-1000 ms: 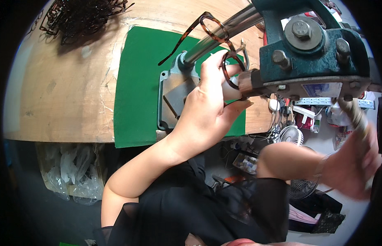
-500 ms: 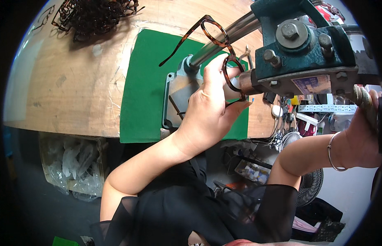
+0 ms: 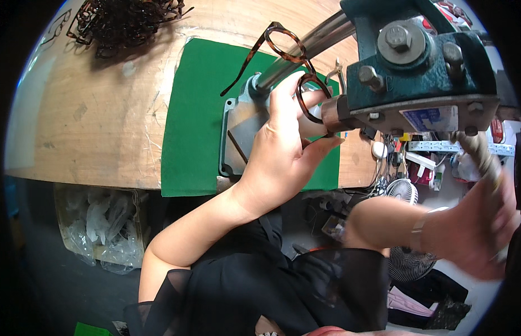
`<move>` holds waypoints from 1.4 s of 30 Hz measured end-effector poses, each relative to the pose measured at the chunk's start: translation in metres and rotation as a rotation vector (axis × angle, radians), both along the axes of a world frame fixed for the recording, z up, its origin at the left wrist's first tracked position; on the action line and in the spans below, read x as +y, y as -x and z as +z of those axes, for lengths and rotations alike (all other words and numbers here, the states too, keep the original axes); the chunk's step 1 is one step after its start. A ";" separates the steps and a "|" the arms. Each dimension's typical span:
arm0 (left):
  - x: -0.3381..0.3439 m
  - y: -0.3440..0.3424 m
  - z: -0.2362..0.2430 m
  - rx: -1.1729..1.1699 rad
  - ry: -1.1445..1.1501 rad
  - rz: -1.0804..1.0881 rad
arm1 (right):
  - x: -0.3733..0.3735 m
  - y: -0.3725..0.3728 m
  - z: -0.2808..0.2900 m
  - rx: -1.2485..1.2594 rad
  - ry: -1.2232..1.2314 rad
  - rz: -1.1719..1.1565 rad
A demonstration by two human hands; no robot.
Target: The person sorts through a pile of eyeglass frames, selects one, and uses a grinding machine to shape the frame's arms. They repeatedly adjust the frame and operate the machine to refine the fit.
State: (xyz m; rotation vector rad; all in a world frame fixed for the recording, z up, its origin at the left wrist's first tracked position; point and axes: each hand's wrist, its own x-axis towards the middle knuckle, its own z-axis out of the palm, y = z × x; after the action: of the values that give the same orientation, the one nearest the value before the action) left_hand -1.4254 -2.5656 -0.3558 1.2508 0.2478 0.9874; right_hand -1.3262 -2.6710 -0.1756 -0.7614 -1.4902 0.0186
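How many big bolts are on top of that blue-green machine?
3: largest bolt at top centre, another bolt lower left, a third bolt on the right. More may be hidden.

You held tortoiseshell brown glasses (image 3: 291, 59) against a teal-green press (image 3: 417, 56). A bright green mat (image 3: 193, 112) covered the pale wooden bench (image 3: 87, 123); dark frames (image 3: 120, 19) lay heaped nearby.
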 end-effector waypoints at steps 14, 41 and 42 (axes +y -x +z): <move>-0.011 0.031 0.011 0.016 -0.003 0.088 | 0.019 -0.010 -0.030 -0.100 -0.161 -0.649; -0.031 0.098 -0.020 0.192 0.470 -0.249 | -0.022 0.039 -0.191 0.478 1.257 0.676; -0.031 0.091 -0.014 0.192 0.400 -0.202 | -0.019 0.039 -0.190 0.404 1.251 0.710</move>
State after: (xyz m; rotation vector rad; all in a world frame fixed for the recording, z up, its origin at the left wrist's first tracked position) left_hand -1.5162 -2.5969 -0.3696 0.9792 0.4372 0.6069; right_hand -1.3654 -2.6899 -0.3652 -1.0388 -1.1696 1.6574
